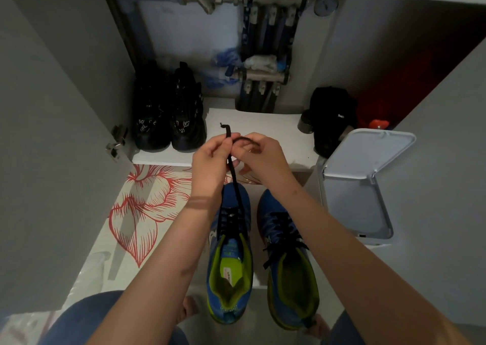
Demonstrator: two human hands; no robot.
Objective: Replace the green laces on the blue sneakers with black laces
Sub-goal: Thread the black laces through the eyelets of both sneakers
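Note:
Two blue sneakers with yellow-green linings stand side by side on the floor, toes away from me. The left sneaker (pixel 231 252) has a black lace (pixel 234 176) running up from its eyelets into both my hands. My left hand (pixel 210 160) pinches the lace with its tip sticking up. My right hand (pixel 260 155) holds a looped part of the same lace just beside it. The right sneaker (pixel 286 255) is laced in black, its ends lying loose. No green laces are in view.
A pair of black shoes (pixel 168 116) stands on the white cabinet shelf (pixel 257 124). A black bag (pixel 331 118) sits at the right of the shelf. A white bin with its lid open (pixel 360 181) stands right of the sneakers. A floral mat (pixel 147 202) lies left. Pipes run behind.

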